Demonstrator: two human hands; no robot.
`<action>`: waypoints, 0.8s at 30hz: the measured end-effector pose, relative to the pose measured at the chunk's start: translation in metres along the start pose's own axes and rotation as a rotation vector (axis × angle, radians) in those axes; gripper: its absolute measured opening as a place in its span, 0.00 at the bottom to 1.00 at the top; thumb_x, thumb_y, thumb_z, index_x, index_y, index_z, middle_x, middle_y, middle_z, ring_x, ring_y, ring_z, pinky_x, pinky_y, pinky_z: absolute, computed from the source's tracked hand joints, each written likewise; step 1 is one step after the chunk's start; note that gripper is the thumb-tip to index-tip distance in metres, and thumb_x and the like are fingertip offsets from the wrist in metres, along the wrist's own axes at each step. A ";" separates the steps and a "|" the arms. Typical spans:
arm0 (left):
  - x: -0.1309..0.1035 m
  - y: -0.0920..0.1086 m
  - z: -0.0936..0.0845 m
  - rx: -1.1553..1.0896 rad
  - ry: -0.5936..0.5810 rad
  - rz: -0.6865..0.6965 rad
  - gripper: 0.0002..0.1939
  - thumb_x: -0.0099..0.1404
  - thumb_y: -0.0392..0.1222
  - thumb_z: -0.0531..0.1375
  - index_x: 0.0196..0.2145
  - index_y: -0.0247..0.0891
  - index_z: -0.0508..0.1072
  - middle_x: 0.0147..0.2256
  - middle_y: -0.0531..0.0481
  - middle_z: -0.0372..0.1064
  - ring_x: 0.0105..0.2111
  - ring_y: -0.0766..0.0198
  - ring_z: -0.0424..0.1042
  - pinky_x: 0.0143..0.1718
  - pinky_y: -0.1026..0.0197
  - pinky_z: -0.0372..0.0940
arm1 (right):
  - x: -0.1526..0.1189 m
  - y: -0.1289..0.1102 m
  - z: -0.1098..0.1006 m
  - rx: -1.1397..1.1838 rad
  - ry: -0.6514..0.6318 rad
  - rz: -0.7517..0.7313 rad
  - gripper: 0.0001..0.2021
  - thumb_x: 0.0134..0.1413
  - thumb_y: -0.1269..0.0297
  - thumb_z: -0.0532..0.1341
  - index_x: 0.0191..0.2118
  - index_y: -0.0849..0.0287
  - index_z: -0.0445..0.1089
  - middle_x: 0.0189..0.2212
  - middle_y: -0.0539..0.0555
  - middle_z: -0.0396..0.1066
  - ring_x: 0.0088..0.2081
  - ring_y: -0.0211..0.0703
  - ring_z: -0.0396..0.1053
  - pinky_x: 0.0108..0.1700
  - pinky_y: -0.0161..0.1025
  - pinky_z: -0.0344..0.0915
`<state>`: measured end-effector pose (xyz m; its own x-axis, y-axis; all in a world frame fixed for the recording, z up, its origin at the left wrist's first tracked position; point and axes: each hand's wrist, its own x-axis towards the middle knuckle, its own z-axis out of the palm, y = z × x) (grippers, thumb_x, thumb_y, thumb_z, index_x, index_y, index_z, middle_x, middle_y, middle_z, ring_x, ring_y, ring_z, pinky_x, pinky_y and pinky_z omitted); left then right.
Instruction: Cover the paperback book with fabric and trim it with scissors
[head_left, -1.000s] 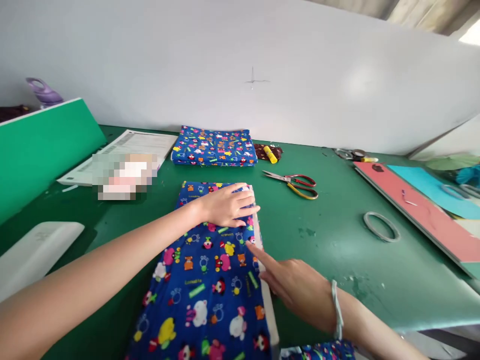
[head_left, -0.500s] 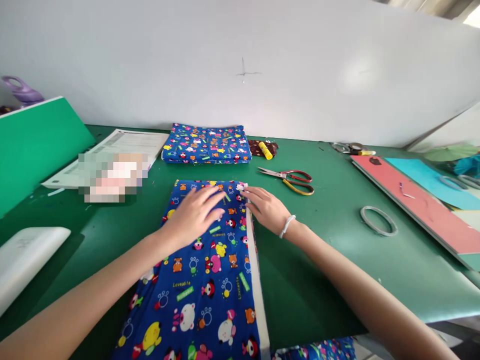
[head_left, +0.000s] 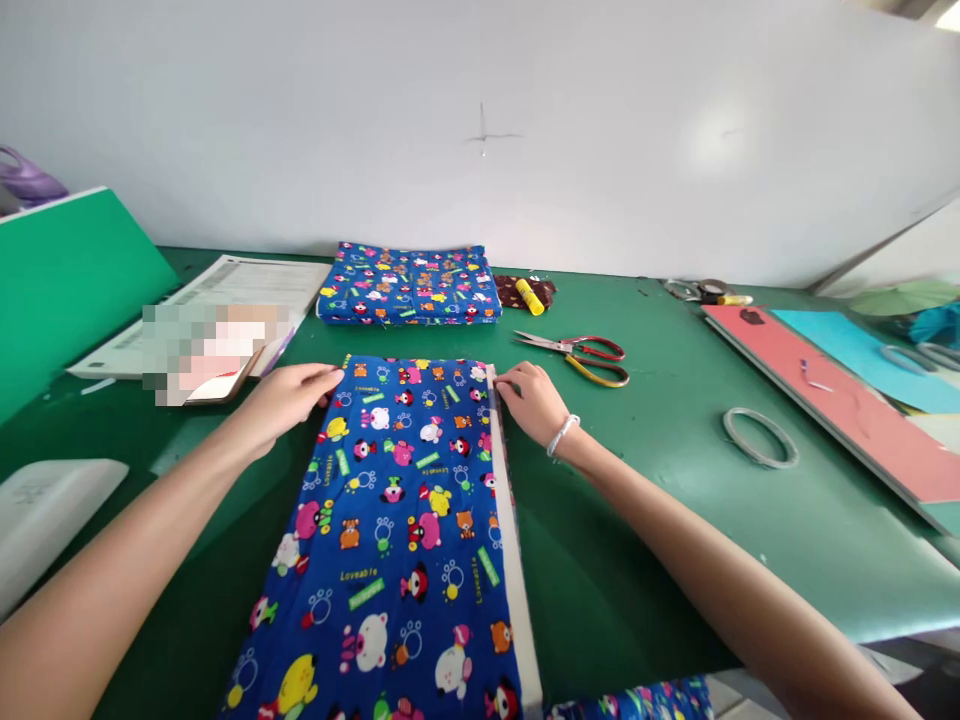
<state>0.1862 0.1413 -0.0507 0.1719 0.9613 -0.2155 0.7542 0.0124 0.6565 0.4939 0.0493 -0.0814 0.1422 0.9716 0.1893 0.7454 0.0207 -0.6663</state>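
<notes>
A long piece of blue fabric (head_left: 405,510) printed with cartoon animals lies on the green tabletop and runs toward me, with a pale strip along its right edge. My left hand (head_left: 289,400) pinches its far left corner between thumb and fingers. At the far right corner, my right hand (head_left: 534,405) has its fingers closed on the edge; a white band is round that wrist. Just beyond lies a folded stack of the same fabric (head_left: 409,285). To the right of the stack are scissors (head_left: 574,355) with red and yellow handles.
A yellow glue stick (head_left: 529,297) rests on brown cloth by the wall. Papers (head_left: 225,275) and a blurred item lie at left, near a white device (head_left: 56,520). Rightward are a grey ring (head_left: 761,438) and coloured boards (head_left: 832,400). More blue fabric hangs at the front edge.
My left hand has moved left from over the fabric to its far left corner and gripped it. My right hand's fingers have closed on the right corner.
</notes>
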 end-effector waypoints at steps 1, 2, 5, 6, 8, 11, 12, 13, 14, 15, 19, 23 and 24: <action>0.001 0.001 0.000 -0.020 -0.013 -0.003 0.21 0.62 0.54 0.55 0.46 0.37 0.72 0.32 0.52 0.72 0.28 0.64 0.66 0.23 0.66 0.55 | 0.003 -0.001 -0.001 0.041 -0.018 0.045 0.11 0.56 0.69 0.55 0.31 0.57 0.76 0.34 0.56 0.72 0.43 0.49 0.66 0.52 0.48 0.60; 0.002 0.001 0.000 -0.050 -0.018 0.000 0.19 0.62 0.53 0.56 0.43 0.38 0.73 0.31 0.53 0.71 0.27 0.66 0.65 0.24 0.66 0.56 | 0.007 -0.001 -0.001 0.072 -0.033 0.081 0.11 0.55 0.69 0.55 0.31 0.57 0.75 0.34 0.55 0.72 0.41 0.48 0.68 0.49 0.46 0.62; 0.002 0.001 0.001 -0.220 -0.012 0.001 0.16 0.61 0.52 0.59 0.41 0.39 0.72 0.37 0.55 0.73 0.32 0.66 0.68 0.34 0.66 0.62 | 0.012 -0.002 0.000 0.165 -0.087 0.168 0.11 0.57 0.64 0.54 0.36 0.59 0.73 0.32 0.54 0.74 0.33 0.43 0.70 0.35 0.39 0.65; 0.002 0.001 0.002 -0.283 -0.016 -0.006 0.16 0.61 0.51 0.60 0.42 0.40 0.72 0.39 0.55 0.73 0.36 0.65 0.69 0.37 0.65 0.63 | 0.012 -0.002 0.001 0.198 -0.111 0.190 0.11 0.57 0.63 0.54 0.38 0.60 0.72 0.29 0.53 0.73 0.29 0.41 0.69 0.31 0.37 0.64; 0.002 0.000 0.002 -0.391 -0.043 -0.032 0.15 0.61 0.51 0.61 0.43 0.41 0.72 0.42 0.55 0.74 0.40 0.64 0.70 0.42 0.64 0.64 | 0.011 -0.002 0.003 0.249 -0.163 0.220 0.13 0.58 0.60 0.53 0.42 0.61 0.69 0.22 0.49 0.70 0.23 0.39 0.67 0.25 0.35 0.61; 0.004 -0.001 0.001 -0.518 -0.116 -0.094 0.16 0.61 0.50 0.62 0.45 0.43 0.72 0.43 0.54 0.75 0.42 0.64 0.71 0.43 0.63 0.65 | 0.009 -0.004 0.006 0.292 -0.222 0.231 0.14 0.59 0.60 0.54 0.48 0.61 0.65 0.15 0.44 0.65 0.17 0.37 0.63 0.21 0.34 0.58; 0.005 -0.002 0.001 -0.547 -0.132 -0.120 0.17 0.60 0.50 0.63 0.46 0.42 0.72 0.43 0.54 0.76 0.42 0.63 0.71 0.43 0.63 0.66 | 0.009 -0.004 0.006 0.299 -0.235 0.229 0.15 0.60 0.60 0.53 0.50 0.61 0.64 0.14 0.43 0.64 0.16 0.36 0.62 0.21 0.34 0.58; 0.006 -0.002 0.001 -0.563 -0.133 -0.145 0.19 0.59 0.49 0.65 0.46 0.42 0.72 0.44 0.53 0.76 0.43 0.63 0.72 0.43 0.62 0.66 | 0.009 -0.005 0.006 0.304 -0.247 0.226 0.16 0.60 0.61 0.53 0.51 0.61 0.63 0.14 0.42 0.63 0.15 0.36 0.61 0.21 0.34 0.57; 0.007 -0.002 0.001 -0.571 -0.122 -0.167 0.20 0.57 0.47 0.66 0.47 0.41 0.72 0.44 0.52 0.76 0.43 0.63 0.72 0.43 0.62 0.67 | 0.009 -0.005 0.006 0.310 -0.256 0.222 0.17 0.60 0.61 0.53 0.52 0.62 0.63 0.14 0.42 0.62 0.14 0.35 0.60 0.20 0.34 0.57; 0.008 -0.001 0.002 -0.574 -0.104 -0.185 0.22 0.55 0.45 0.68 0.47 0.40 0.72 0.44 0.52 0.76 0.43 0.63 0.72 0.43 0.62 0.67 | 0.008 -0.005 0.005 0.318 -0.262 0.217 0.18 0.60 0.61 0.53 0.54 0.62 0.63 0.14 0.42 0.62 0.13 0.35 0.59 0.20 0.34 0.56; 0.009 0.002 0.005 -0.590 -0.033 -0.209 0.26 0.50 0.41 0.71 0.47 0.37 0.72 0.43 0.50 0.76 0.40 0.63 0.74 0.40 0.63 0.69 | 0.007 -0.005 0.005 0.343 -0.248 0.174 0.18 0.61 0.62 0.52 0.54 0.60 0.66 0.15 0.43 0.61 0.14 0.33 0.56 0.19 0.33 0.54; 0.008 0.006 0.007 -0.565 0.035 -0.219 0.29 0.49 0.39 0.71 0.49 0.35 0.71 0.45 0.47 0.76 0.38 0.66 0.75 0.37 0.67 0.69 | 0.005 -0.004 0.008 0.302 -0.152 0.113 0.20 0.60 0.63 0.53 0.55 0.61 0.68 0.16 0.44 0.62 0.16 0.33 0.56 0.23 0.33 0.56; 0.008 0.006 0.008 -0.557 0.046 -0.218 0.30 0.48 0.39 0.71 0.50 0.34 0.71 0.45 0.46 0.75 0.38 0.66 0.75 0.36 0.68 0.69 | 0.005 -0.003 0.009 0.285 -0.123 0.095 0.20 0.59 0.63 0.53 0.56 0.61 0.68 0.17 0.45 0.63 0.17 0.34 0.57 0.24 0.33 0.57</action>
<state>0.1967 0.1470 -0.0545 0.0137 0.9310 -0.3648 0.3213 0.3414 0.8833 0.4864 0.0559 -0.0848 0.1097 0.9932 0.0390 0.5181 -0.0236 -0.8550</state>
